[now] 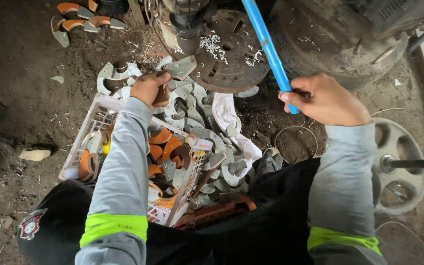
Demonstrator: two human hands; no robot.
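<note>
Before me stands the dark round steel drill-press table (231,54), dusted with pale metal shavings, on the dirt floor (15,73). Below it sits my white plastic lattice crate (92,125), loaded with curved metal plates, some grey, some rust-orange (162,137); more grey ones lie heaped just beside it around a crumpled white cloth (229,118). At the right lies a pale spoked metal wheel (401,147) on a dark shaft. My right hand (327,100) is closed in a fist around the long blue handle rod (268,46), which slants up and away. My left hand (148,88), over the crate's far edge, pinches one flat grey curved plate (180,67) between thumb and fingers, its free end touching the table's rim.
</note>
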